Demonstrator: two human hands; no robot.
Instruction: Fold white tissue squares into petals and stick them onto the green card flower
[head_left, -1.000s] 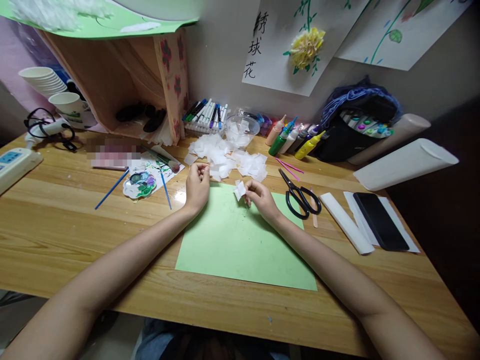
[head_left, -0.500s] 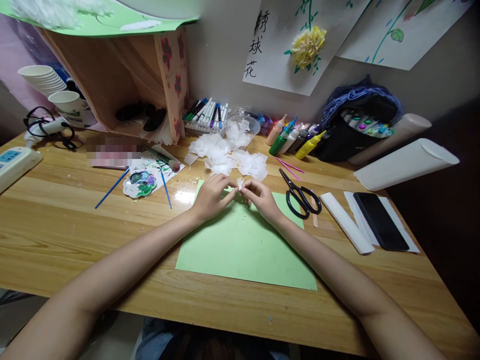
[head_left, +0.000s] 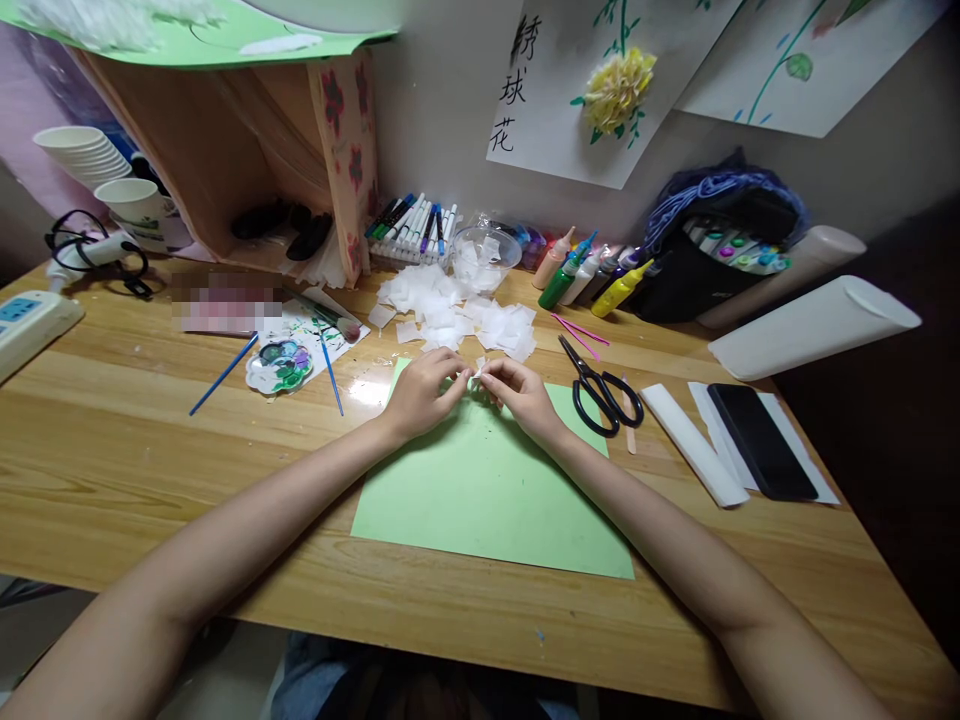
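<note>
Between my fingertips is a small crumpled piece of white tissue paper [head_left: 478, 371]. My left hand [head_left: 430, 392] pinches it from the left, thumb and forefinger closed. My right hand [head_left: 521, 394] grips its other side, fingers curled. Both hands are over the far edge of a light green sheet of paper [head_left: 495, 500] on the table. Just beyond them lies a loose pile of white tissue paper squares [head_left: 435, 305], with more in a clear plastic bowl [head_left: 487, 262]. Black-handled scissors [head_left: 600, 392] rest to the right of my right hand.
To the left are a paint palette [head_left: 279, 367], blue brushes [head_left: 223, 375] and paper cups [head_left: 131, 205]. Markers [head_left: 416, 228] and paint bottles [head_left: 568, 272] line the wall. On the right are a phone [head_left: 761, 440], a folded white strip [head_left: 694, 445] and a white roll [head_left: 814, 328].
The white tissue piece, upright between my fingers before, now looks lower and more crumpled. My hands have barely shifted otherwise.
</note>
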